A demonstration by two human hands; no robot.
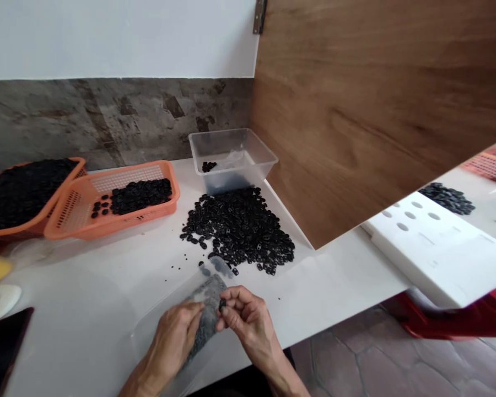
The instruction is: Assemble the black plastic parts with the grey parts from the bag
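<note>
My right hand pinches a small black oval piece between thumb and fingertips. Beside it, my left hand is closed, thumb against curled fingers; whatever it may hold is hidden. Both hands are above a clear plastic container at the table's near edge, with dark small pieces inside, partly covered by my hands. Just beyond lies a large heap of black oval pieces, some showing holes. A few stray bits are scattered left of the heap.
Behind the heap stands a clear bin with a few dark pieces. Two orange baskets of black pieces are at left. A wooden panel rises at right, beside a white holed box. A dark flat object lies at left.
</note>
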